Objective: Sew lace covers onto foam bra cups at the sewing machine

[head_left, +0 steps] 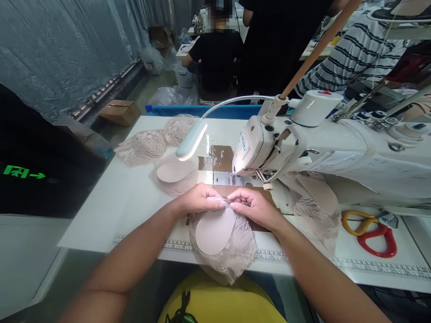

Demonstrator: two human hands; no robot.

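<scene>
A beige lace bra cup [218, 237] with a smooth pad on top lies at the front edge of the white sewing table [124, 202]. My left hand [198, 198] is closed on the cup's upper edge. My right hand [254, 206] pinches the same edge from the right and seems to hold a small metal tool against it, too small to name. Both hands meet just in front of the needle area of the white sewing machine [303, 143].
More lace cups [148, 143] and a pad [175, 172] lie at the table's back left under a gooseneck lamp [191, 141]. Yellow and red scissor handles [370, 231] lie to the right. Other people stand and sit behind the table. A cardboard box [119, 111] sits on the floor.
</scene>
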